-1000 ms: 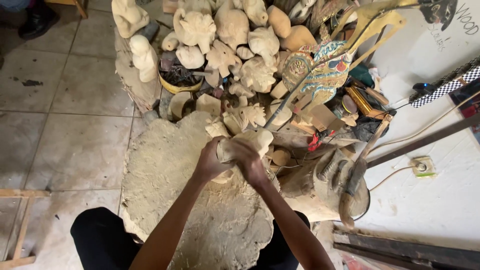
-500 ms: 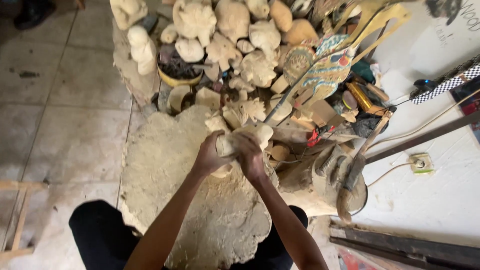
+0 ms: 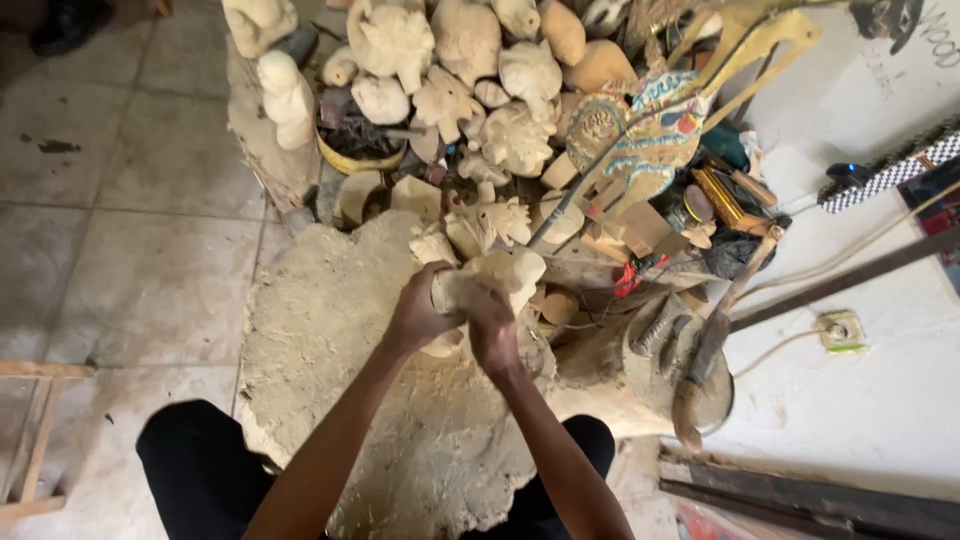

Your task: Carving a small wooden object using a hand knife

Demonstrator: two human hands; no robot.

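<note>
Hands shifted slightly toward pile since earlier frame. Left hand and right hand, fingers curled tight, clamp pale wooden carving above rough slab, steadying it; unfinished carvings heaped beyond slab.

Pale wooden carving; unpainted, seemingly tilted; mid-pile
</note>
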